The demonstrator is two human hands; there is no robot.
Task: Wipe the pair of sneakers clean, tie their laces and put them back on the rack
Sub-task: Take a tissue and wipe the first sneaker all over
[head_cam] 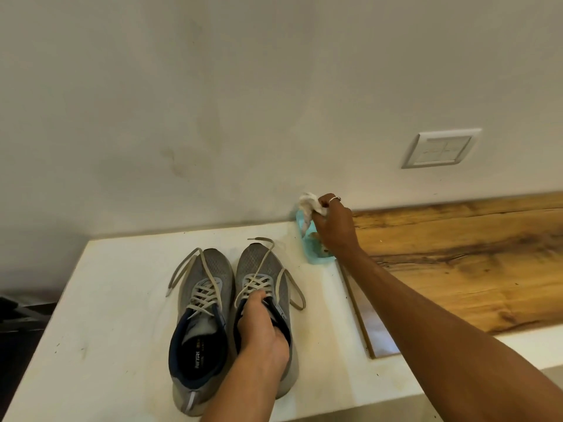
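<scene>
Risk sits mostly at the wipe pack. Pair of grey mesh sneakers with navy collars stands side by side on a white stone counter, toes to the wall; everything else is placed from that pair. Cream flat laces are undone, ends trailing over the toes and off both sides.

The person's left hand is in the mouth of the pair's right shoe, fingers curled round its tongue, gripping. The right hand reaches beyond the pair's toes and to the right. Thumb and fingers pinch a crumpled white wipe, whose tail hangs down to a flat turquoise plastic pack lying there.

Nothing pins the pack down. A one-handed pull may lift or drag it, or bring out extra wipes in a clump. It lies just beside a glossy brown wooden panel right of the pair and could slide onto that.

Loose lace ends are the second hazard. Lifting the gripped shoe could snag the loop on its right, or tug the neighbour's lace.

Wiping looks not yet begun. No rack in view.
</scene>
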